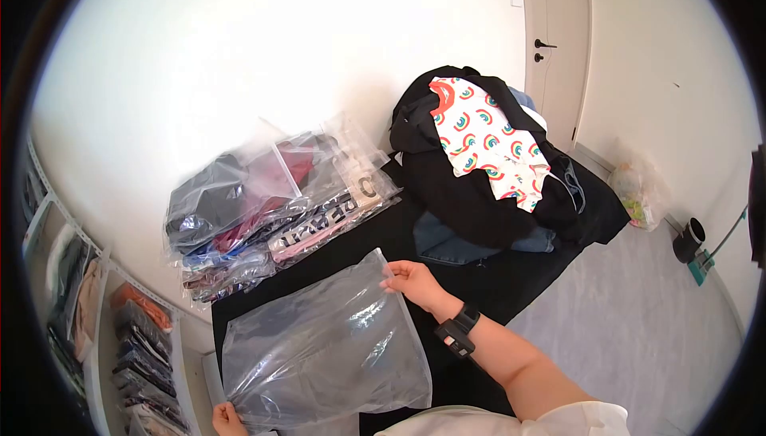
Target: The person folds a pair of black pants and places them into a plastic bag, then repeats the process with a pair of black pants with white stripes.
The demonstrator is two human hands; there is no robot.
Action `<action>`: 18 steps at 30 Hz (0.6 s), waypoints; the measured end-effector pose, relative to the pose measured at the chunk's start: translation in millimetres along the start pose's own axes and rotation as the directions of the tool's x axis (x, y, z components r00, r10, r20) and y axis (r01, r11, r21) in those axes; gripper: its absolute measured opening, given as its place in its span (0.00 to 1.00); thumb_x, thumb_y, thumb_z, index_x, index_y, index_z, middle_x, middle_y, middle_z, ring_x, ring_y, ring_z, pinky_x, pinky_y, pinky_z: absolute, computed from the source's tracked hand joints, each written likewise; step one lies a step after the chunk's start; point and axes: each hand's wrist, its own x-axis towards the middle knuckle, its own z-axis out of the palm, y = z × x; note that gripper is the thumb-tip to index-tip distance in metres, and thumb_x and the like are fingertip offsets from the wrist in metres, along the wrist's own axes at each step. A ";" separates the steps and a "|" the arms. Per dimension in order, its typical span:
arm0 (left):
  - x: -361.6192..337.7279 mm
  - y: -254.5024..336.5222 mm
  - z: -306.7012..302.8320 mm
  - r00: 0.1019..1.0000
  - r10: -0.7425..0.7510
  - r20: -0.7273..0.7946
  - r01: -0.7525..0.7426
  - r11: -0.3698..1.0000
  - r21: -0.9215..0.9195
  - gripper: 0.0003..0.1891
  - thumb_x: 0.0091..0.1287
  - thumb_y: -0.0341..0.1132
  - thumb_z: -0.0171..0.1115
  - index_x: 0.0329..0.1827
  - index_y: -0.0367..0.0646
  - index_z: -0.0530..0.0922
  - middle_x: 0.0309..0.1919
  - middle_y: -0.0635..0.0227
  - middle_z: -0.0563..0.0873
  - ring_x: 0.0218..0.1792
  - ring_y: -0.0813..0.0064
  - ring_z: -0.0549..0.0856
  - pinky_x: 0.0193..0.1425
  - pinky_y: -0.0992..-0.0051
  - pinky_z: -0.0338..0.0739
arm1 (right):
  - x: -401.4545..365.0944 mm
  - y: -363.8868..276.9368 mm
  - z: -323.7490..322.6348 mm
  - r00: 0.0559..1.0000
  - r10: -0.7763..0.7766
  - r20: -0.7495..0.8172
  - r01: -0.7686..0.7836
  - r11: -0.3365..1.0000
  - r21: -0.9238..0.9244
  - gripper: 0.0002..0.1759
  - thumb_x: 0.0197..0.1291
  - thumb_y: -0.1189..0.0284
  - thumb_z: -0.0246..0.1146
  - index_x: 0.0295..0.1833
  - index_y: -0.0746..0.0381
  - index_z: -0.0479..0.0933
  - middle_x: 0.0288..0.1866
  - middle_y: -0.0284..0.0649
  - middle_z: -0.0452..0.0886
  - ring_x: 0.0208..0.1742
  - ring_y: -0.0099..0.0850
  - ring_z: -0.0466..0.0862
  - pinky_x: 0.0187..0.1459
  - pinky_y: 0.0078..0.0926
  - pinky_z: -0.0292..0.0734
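A clear plastic bag (319, 348) lies spread over the near part of a black-covered table (511, 288), with no garment visible inside it. My right hand (413, 284) pinches the bag's upper right corner, with a black device strapped at the wrist. Down at the lower left, my left hand (229, 420) grips the opposite corner, partly cut off by the frame. Beyond the bag is a stack of bagged clothes (263, 197). To the right of that stack, a white garment with rainbow prints (487, 137) rests on a heap of dark clothes (455, 197).
Shelves (104, 340) with bagged clothes stand at the left. A white wall (239, 53) rises behind the table. On the floor at right are a filled plastic bag (636, 197) and a black bin (689, 240). A door (556, 53) is at the back right.
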 end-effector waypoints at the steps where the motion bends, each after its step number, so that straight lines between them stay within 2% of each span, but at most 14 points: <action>1: -1.0 1.1 0.4 0.998 0.032 -0.047 -0.030 0.999 0.035 0.16 0.71 0.40 0.60 0.45 0.31 0.81 0.33 0.53 0.87 0.31 0.65 0.84 0.39 0.67 0.78 | -1.6 -2.1 2.0 1.000 -0.001 0.001 0.001 1.000 0.000 0.18 0.62 0.80 0.64 0.57 0.72 0.74 0.47 0.42 0.84 0.46 0.27 0.86 0.47 0.21 0.82; 2: -0.6 0.0 1.2 0.998 0.032 -0.048 -0.030 0.999 0.034 0.16 0.71 0.40 0.60 0.45 0.31 0.81 0.33 0.53 0.87 0.31 0.65 0.84 0.39 0.67 0.78 | -3.3 -4.6 3.9 1.000 0.005 0.005 -0.005 0.999 -0.044 0.18 0.62 0.80 0.64 0.57 0.72 0.74 0.47 0.42 0.84 0.47 0.28 0.86 0.48 0.21 0.81; 4: 2.9 -6.1 3.0 0.992 0.109 -0.069 -0.103 0.991 0.089 0.16 0.72 0.39 0.58 0.45 0.30 0.81 0.35 0.48 0.87 0.32 0.56 0.85 0.40 0.63 0.78 | -2.6 -2.3 3.0 1.000 -0.020 0.012 0.022 0.990 -0.140 0.19 0.62 0.79 0.65 0.58 0.72 0.74 0.48 0.43 0.84 0.48 0.28 0.85 0.50 0.22 0.80; 5: 5.3 -8.9 2.1 0.992 0.109 -0.070 -0.103 0.991 0.088 0.16 0.72 0.39 0.58 0.45 0.30 0.81 0.35 0.48 0.87 0.32 0.56 0.85 0.40 0.63 0.78 | -2.0 -0.9 2.4 1.000 -0.022 0.012 0.023 0.990 -0.141 0.19 0.62 0.79 0.65 0.58 0.72 0.74 0.48 0.43 0.84 0.48 0.28 0.85 0.50 0.22 0.80; 7: 10.0 -14.8 -0.8 0.990 0.115 -0.080 -0.087 0.952 0.295 0.16 0.72 0.38 0.55 0.45 0.30 0.81 0.37 0.43 0.86 0.36 0.46 0.85 0.43 0.59 0.78 | -1.3 -0.2 2.6 0.997 -0.082 -0.012 0.080 0.987 -0.137 0.19 0.62 0.79 0.65 0.58 0.72 0.74 0.49 0.44 0.84 0.48 0.27 0.85 0.50 0.23 0.80; 8: 11.5 -16.5 -1.9 0.990 0.117 -0.079 -0.089 0.951 0.298 0.16 0.72 0.38 0.55 0.45 0.30 0.81 0.37 0.43 0.86 0.36 0.46 0.85 0.43 0.59 0.78 | -0.7 0.9 2.2 0.997 -0.082 -0.013 0.080 0.988 -0.133 0.19 0.62 0.79 0.65 0.58 0.72 0.74 0.49 0.44 0.84 0.48 0.27 0.85 0.50 0.23 0.80; 10: 15.1 -12.9 -5.2 0.983 0.141 -0.121 -0.099 0.948 0.303 0.16 0.72 0.37 0.53 0.45 0.29 0.81 0.38 0.41 0.86 0.40 0.41 0.84 0.45 0.57 0.77 | -1.6 1.5 1.0 0.995 -0.100 0.000 0.097 0.966 -0.242 0.17 0.62 0.79 0.64 0.57 0.71 0.75 0.48 0.43 0.84 0.47 0.27 0.84 0.49 0.23 0.80; 14: 11.4 10.1 -8.4 0.981 0.167 -0.095 -0.121 0.923 0.365 0.17 0.72 0.37 0.53 0.45 0.28 0.81 0.37 0.39 0.85 0.41 0.39 0.83 0.46 0.55 0.78 | 1.3 6.2 -0.5 0.995 -0.098 0.037 0.104 0.958 -0.268 0.14 0.63 0.78 0.63 0.54 0.70 0.75 0.46 0.41 0.83 0.45 0.26 0.84 0.48 0.24 0.80; 16: 12.0 13.4 -5.3 0.988 0.082 -0.129 -0.025 0.918 0.396 0.17 0.71 0.35 0.54 0.47 0.26 0.80 0.40 0.36 0.84 0.45 0.39 0.83 0.50 0.54 0.77 | 1.4 6.5 0.4 0.993 -0.097 0.063 0.109 0.969 -0.222 0.11 0.65 0.77 0.62 0.51 0.69 0.76 0.43 0.39 0.83 0.42 0.25 0.84 0.44 0.23 0.80; 18: 9.6 20.6 2.3 0.977 0.138 -0.162 -0.061 0.912 0.407 0.17 0.70 0.34 0.55 0.50 0.26 0.79 0.44 0.35 0.83 0.47 0.38 0.82 0.53 0.55 0.77 | -1.1 2.6 1.3 0.993 -0.097 0.066 0.110 0.963 -0.245 0.09 0.66 0.76 0.61 0.50 0.68 0.76 0.42 0.38 0.83 0.41 0.25 0.84 0.43 0.23 0.80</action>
